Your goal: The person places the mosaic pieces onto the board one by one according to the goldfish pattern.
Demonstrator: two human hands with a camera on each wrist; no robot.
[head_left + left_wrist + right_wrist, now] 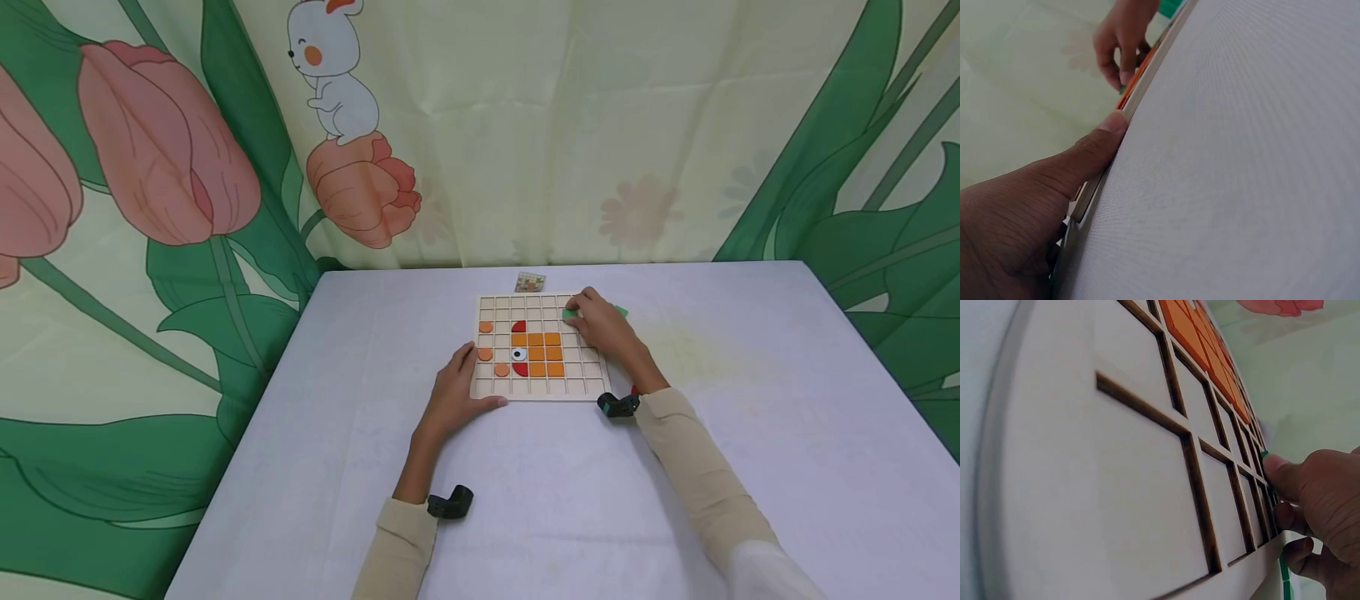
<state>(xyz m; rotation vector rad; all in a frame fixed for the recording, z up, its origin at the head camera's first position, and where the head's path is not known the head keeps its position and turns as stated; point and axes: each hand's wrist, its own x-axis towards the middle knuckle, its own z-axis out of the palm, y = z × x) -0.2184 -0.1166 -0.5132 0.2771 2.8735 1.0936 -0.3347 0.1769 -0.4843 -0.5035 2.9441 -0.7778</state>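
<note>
A light wooden grid board point(540, 387) lies on the table. Orange square tiles point(536, 354), red quarter-round pieces point(519, 327), pale orange discs point(501, 369) and an eye piece point(519, 354) sit in its cells. My left hand point(453, 390) rests at the board's near left corner, fingers along the left side and thumb point(1100, 137) against the front edge. At the far right part of the grid, my right hand point(602, 323) pinches a small green piece point(569, 314). Its exact shape is partly hidden by the fingers.
More green pieces point(621, 311) lie just beyond the board's right edge, partly behind the right hand. A small patterned card point(530, 282) lies behind the board. The white table point(315, 467) meets a printed curtain point(525, 167) at its back edge.
</note>
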